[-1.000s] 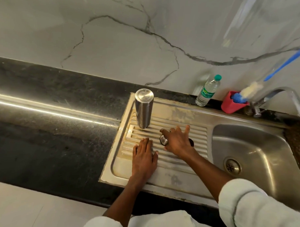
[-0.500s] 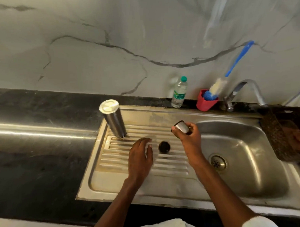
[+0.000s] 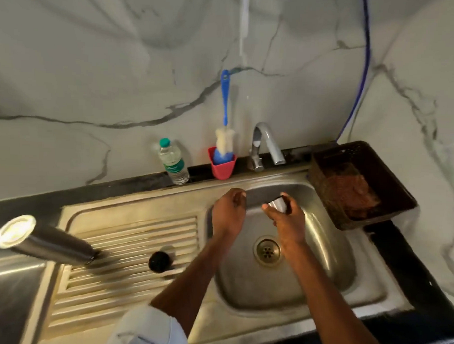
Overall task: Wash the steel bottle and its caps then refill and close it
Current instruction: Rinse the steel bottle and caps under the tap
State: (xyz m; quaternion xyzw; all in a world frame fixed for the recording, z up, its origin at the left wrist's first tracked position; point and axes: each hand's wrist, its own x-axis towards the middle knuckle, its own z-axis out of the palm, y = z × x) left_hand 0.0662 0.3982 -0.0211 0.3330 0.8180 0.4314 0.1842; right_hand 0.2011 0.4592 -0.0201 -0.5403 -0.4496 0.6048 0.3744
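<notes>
The steel bottle (image 3: pixel 46 239) stands upside down at the left end of the ribbed draining board (image 3: pixel 130 245). A black inner cap (image 3: pixel 159 261) lies on the ribs near the basin. My right hand (image 3: pixel 287 219) grips the steel outer cap (image 3: pixel 277 204) over the sink basin (image 3: pixel 321 252), below the tap (image 3: pixel 266 145). My left hand (image 3: pixel 228 210) hovers over the basin's left rim beside it, fingers loosely curled, holding nothing. No water runs from the tap.
A red cup (image 3: pixel 222 165) with a blue-handled bottle brush (image 3: pixel 224 115) stands at the wall left of the tap. A small plastic water bottle (image 3: pixel 172 162) stands further left. A dark basket (image 3: pixel 359 184) with a brown scrubber sits right of the basin.
Both hands moved right, from the draining board to over the basin; the right hand carries the steel cap it picked up. The view swung right, and the black cap stays on the ribs.
</notes>
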